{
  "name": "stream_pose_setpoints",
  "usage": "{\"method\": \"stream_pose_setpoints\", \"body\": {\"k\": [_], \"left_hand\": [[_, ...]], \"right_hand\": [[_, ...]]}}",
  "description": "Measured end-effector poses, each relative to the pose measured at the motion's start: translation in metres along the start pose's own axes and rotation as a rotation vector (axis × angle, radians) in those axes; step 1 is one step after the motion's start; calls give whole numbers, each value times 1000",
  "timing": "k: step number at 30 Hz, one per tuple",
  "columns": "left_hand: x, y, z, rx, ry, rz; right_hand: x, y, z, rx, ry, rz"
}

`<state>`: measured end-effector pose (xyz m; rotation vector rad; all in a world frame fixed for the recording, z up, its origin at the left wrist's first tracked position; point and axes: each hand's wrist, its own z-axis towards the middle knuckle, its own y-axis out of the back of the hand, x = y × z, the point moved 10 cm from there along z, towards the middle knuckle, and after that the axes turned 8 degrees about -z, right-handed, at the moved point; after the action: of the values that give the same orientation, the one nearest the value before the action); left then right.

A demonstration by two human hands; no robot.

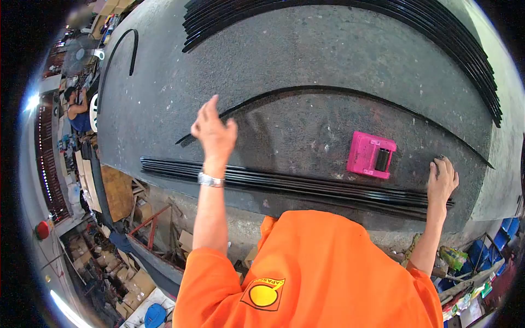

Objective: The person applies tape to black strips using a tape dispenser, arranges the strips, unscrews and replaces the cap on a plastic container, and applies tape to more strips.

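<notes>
My left hand [214, 131] is raised over the dark work table, with its fingers spread and nothing in them. It is near the left end of a single long black strip [314, 87] that appears bowed in this wide view. At the right, my right hand [442, 179] hovers near the right end of a bundle of long glossy black strips [306, 185]. Its fingers are slightly bent and apart, and I make out nothing held in them; a small dark spot shows at the fingertips. Between my hands, nearer the right one, a pink case with a black roller-like part [372, 154] rests on the table.
A larger stack of black strips [350, 4] lies along the table's far side. A hooked black strip [134, 52] is at the far left. Another person [79, 112] sits beyond the left edge by a white chair [94, 112]. Cardboard boxes [136, 281] crowd the floor at lower left.
</notes>
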<state>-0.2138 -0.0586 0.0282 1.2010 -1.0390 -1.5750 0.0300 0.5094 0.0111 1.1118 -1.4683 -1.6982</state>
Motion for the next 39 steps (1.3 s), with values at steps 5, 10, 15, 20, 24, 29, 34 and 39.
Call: {"method": "stream_pose_setpoints", "body": {"k": [5, 10, 15, 20, 24, 29, 34, 39], "left_hand": [[100, 12, -12, 132, 97, 75], [144, 5, -14, 175, 19, 28], [156, 0, -10, 280, -19, -104], [158, 6, -13, 294, -54, -234], [165, 8, -17, 271, -14, -275], [167, 6, -11, 278, 0, -248], [170, 2, -5, 349, 42, -225], [173, 1, -7, 355, 25, -204]], "right_hand": [[35, 66, -11, -178, 85, 101], [128, 115, -42, -224, 244, 263], [250, 118, -76, -158, 359, 461], [344, 80, -80, 3, 347, 452], [386, 69, -78, 77, 333, 278], [393, 65, -70, 155, 285, 212], [399, 63, -62, 214, 275, 215], [398, 65, -65, 198, 270, 186]]}}
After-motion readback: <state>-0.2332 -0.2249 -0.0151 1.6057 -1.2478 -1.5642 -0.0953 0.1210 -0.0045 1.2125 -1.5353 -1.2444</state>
